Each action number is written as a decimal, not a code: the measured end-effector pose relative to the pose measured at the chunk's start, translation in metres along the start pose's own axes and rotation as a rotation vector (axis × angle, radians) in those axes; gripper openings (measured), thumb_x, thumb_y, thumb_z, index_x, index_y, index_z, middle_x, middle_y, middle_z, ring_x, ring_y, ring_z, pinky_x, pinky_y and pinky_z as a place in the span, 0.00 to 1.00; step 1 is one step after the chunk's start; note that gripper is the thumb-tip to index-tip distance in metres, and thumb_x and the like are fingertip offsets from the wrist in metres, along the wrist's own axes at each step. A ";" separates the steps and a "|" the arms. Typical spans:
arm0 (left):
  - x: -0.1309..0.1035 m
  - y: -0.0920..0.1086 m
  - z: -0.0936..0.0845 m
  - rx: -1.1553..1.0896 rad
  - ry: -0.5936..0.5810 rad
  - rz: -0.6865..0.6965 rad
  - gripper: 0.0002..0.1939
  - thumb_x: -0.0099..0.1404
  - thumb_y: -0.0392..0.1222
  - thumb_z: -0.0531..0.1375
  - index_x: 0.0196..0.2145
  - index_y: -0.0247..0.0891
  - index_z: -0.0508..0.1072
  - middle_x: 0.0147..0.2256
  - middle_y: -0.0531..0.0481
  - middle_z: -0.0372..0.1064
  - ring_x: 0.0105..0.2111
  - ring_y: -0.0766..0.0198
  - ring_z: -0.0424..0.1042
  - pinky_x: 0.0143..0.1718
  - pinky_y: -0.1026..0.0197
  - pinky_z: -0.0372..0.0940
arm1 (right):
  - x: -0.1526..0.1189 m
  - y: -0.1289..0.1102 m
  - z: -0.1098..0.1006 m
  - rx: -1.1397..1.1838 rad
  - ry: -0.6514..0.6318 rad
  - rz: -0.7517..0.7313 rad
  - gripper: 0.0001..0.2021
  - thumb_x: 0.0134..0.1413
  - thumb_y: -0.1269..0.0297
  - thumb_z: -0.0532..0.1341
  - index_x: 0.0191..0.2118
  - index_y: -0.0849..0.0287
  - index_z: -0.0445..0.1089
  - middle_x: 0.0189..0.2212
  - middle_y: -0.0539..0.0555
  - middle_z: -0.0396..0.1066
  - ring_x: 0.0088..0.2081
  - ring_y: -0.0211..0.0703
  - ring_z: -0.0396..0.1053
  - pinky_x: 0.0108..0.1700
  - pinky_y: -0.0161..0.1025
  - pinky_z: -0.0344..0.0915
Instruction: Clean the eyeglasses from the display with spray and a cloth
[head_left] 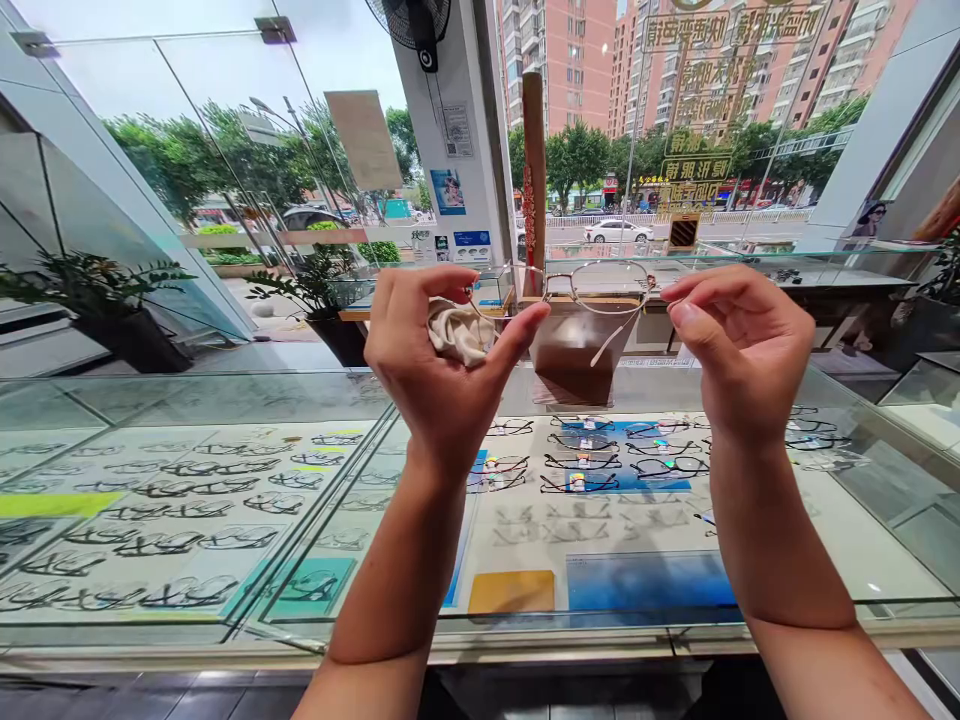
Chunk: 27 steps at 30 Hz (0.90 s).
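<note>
Beyond the glass counter's [585, 642] left end, a potted plant [135, 335] is standing, its foliage being cut off by the picture's edge. Within the counter's left part, rows of spectacle frames [202, 510] are lying, many looking too pale behind the glass to make out. Behind the counter, a fan [412, 25] is running off the top edge.

Above the counter's middle, the left hand [435, 350] is gripping the left end of the held eyeglasses [570, 288] and bunching a cream cloth [459, 335] in its palm, hiding part of that rim. The eyeglasses are hanging roughly level over the counter, one temple slanting down, the thin rims blending into the background. Directly behind them, a brown box [581, 365] is standing towards the counter's far side. Lower in the counter, a blue sheet [649, 582] is lying.

Over the counter's right part, the right hand [742, 345] is pinching near the eyeglasses' right end; exactly which part cannot be told. The right forearm [787, 540] is covering some displayed frames.
</note>
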<state>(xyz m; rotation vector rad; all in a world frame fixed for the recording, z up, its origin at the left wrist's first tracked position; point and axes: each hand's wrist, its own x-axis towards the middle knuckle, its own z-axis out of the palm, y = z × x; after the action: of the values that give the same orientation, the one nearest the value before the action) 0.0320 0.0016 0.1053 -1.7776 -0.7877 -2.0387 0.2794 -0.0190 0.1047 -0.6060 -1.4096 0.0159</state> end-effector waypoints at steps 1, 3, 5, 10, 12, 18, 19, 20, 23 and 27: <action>-0.001 -0.001 0.000 -0.008 -0.012 -0.001 0.26 0.66 0.65 0.72 0.51 0.48 0.75 0.47 0.46 0.72 0.51 0.49 0.74 0.54 0.42 0.71 | 0.000 0.001 -0.001 -0.007 -0.006 -0.006 0.06 0.65 0.58 0.67 0.37 0.49 0.73 0.40 0.54 0.77 0.48 0.53 0.76 0.53 0.54 0.73; -0.002 -0.005 -0.001 -0.026 -0.059 0.009 0.28 0.66 0.65 0.72 0.54 0.49 0.73 0.49 0.46 0.72 0.51 0.48 0.74 0.52 0.42 0.71 | 0.000 0.001 -0.001 -0.032 -0.014 -0.004 0.06 0.64 0.56 0.67 0.37 0.49 0.72 0.40 0.55 0.76 0.48 0.55 0.76 0.52 0.54 0.74; -0.004 -0.008 -0.002 -0.045 -0.127 0.029 0.31 0.66 0.65 0.72 0.58 0.50 0.71 0.51 0.45 0.73 0.51 0.47 0.75 0.49 0.43 0.72 | 0.000 0.001 -0.001 -0.034 -0.019 0.000 0.07 0.63 0.55 0.68 0.37 0.48 0.72 0.39 0.55 0.75 0.48 0.55 0.75 0.52 0.55 0.74; -0.005 -0.009 -0.002 -0.028 -0.131 0.049 0.32 0.66 0.65 0.73 0.58 0.50 0.70 0.51 0.45 0.73 0.52 0.47 0.75 0.50 0.42 0.72 | 0.001 0.001 0.000 0.000 -0.019 -0.002 0.10 0.62 0.53 0.69 0.34 0.49 0.71 0.35 0.53 0.73 0.43 0.52 0.74 0.50 0.53 0.73; -0.003 -0.007 -0.002 0.011 -0.071 0.047 0.28 0.66 0.63 0.73 0.55 0.49 0.72 0.49 0.46 0.73 0.52 0.47 0.74 0.52 0.41 0.71 | 0.001 0.000 0.000 -0.029 -0.015 0.013 0.13 0.64 0.50 0.68 0.32 0.49 0.70 0.34 0.53 0.72 0.41 0.51 0.73 0.49 0.52 0.73; 0.000 -0.001 0.000 0.022 -0.028 0.055 0.27 0.65 0.64 0.74 0.52 0.49 0.74 0.47 0.47 0.72 0.50 0.48 0.74 0.54 0.41 0.72 | 0.002 -0.006 0.002 -0.024 0.001 0.055 0.08 0.65 0.53 0.69 0.37 0.49 0.75 0.36 0.52 0.75 0.40 0.48 0.74 0.46 0.48 0.74; 0.000 0.000 0.000 0.025 -0.021 0.051 0.26 0.65 0.64 0.74 0.51 0.48 0.75 0.46 0.47 0.71 0.49 0.48 0.74 0.53 0.42 0.71 | 0.002 -0.008 0.003 -0.022 -0.011 0.064 0.08 0.64 0.53 0.70 0.41 0.49 0.77 0.38 0.52 0.76 0.41 0.48 0.75 0.47 0.48 0.74; 0.000 0.001 0.000 0.030 -0.013 0.045 0.26 0.65 0.65 0.73 0.50 0.48 0.75 0.44 0.47 0.71 0.48 0.49 0.73 0.52 0.42 0.71 | 0.003 -0.009 0.003 -0.024 -0.024 0.068 0.09 0.63 0.52 0.71 0.44 0.48 0.78 0.41 0.53 0.77 0.43 0.48 0.76 0.48 0.49 0.75; 0.000 0.003 0.001 0.015 -0.010 0.017 0.26 0.65 0.67 0.72 0.49 0.48 0.75 0.43 0.47 0.70 0.47 0.49 0.73 0.51 0.43 0.71 | 0.002 -0.012 0.004 -0.027 -0.049 0.058 0.15 0.60 0.52 0.74 0.49 0.48 0.80 0.47 0.55 0.79 0.46 0.51 0.77 0.52 0.52 0.76; -0.001 0.001 0.003 -0.021 -0.050 0.004 0.28 0.65 0.69 0.71 0.51 0.48 0.75 0.45 0.46 0.71 0.49 0.48 0.73 0.51 0.43 0.70 | -0.001 -0.015 0.005 -0.044 -0.071 0.051 0.13 0.61 0.53 0.75 0.50 0.46 0.81 0.47 0.55 0.79 0.45 0.51 0.77 0.53 0.53 0.76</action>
<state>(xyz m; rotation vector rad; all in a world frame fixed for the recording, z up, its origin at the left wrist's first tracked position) 0.0350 0.0024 0.1046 -1.8464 -0.7789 -2.0149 0.2693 -0.0300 0.1097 -0.6835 -1.4660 0.0469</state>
